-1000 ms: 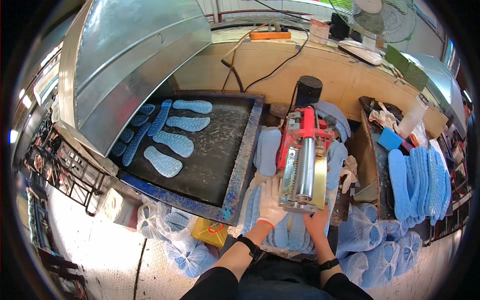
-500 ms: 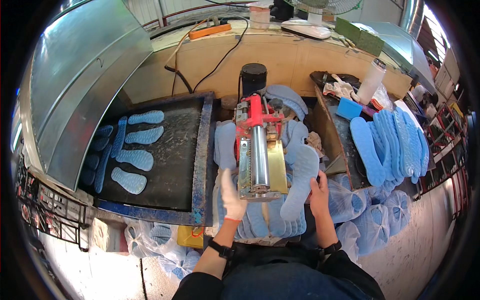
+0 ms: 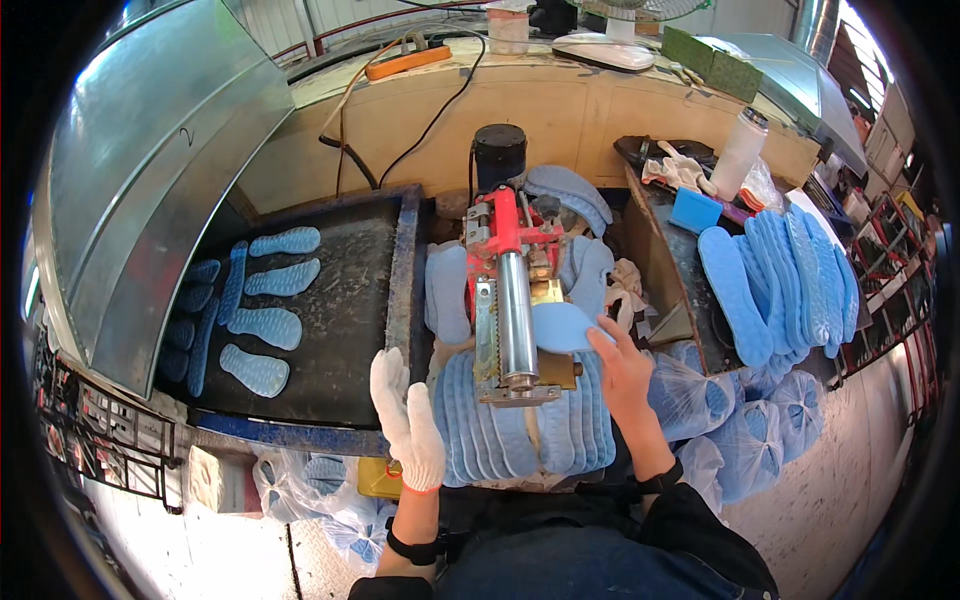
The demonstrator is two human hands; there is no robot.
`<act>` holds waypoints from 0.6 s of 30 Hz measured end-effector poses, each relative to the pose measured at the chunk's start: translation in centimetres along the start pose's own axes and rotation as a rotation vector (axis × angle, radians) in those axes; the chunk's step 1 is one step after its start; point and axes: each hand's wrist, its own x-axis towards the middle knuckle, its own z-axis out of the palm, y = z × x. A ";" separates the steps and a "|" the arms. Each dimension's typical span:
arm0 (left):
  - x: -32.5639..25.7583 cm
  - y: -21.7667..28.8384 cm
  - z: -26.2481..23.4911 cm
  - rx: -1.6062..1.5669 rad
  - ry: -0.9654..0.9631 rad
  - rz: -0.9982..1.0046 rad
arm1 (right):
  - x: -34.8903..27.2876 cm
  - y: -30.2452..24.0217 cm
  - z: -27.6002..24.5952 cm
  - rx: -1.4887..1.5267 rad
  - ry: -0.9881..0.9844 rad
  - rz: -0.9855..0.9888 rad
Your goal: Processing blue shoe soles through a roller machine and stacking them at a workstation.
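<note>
In my bare right hand (image 3: 625,375) is the heel or toe end of a blue insole (image 3: 563,328), held by the fingertips. The insole lies sideways, with its other end against or behind the steel roller (image 3: 517,320) of a red machine (image 3: 508,225); the roller hides that end. My left hand (image 3: 408,420), in a white knitted glove, is raised left of the machine with nothing in it, fingers stretched and thumb apart. Below the roller stands a row of upright blue insoles (image 3: 490,440). More insoles (image 3: 447,295) lie beside and behind the machine.
To the left, a dark conveyor belt (image 3: 345,300) carries several insoles beside a sheet-metal hood (image 3: 170,150). A side table at right holds stacked insoles (image 3: 775,285), a blue box (image 3: 695,210) and a white bottle (image 3: 740,155). Filled plastic bags (image 3: 750,450) sit below.
My right hand has moved up and inward, turning the insole from upright to sideways against the roller. My left hand has moved left, away from the machine, with its fingers spread.
</note>
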 end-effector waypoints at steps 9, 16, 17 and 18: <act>3.0 1.4 2.1 -0.361 -0.199 0.222 | -1.2 -0.1 0.5 0.269 0.179 -0.024; 6.2 2.2 6.1 -0.396 -0.340 0.236 | -6.1 4.0 3.6 0.658 -0.049 0.646; 6.2 1.7 6.0 -0.340 -0.361 0.226 | -6.4 3.7 4.0 0.657 -0.057 0.655; 6.1 1.0 5.9 -0.285 -0.383 0.217 | -6.7 3.3 4.4 0.651 -0.202 0.654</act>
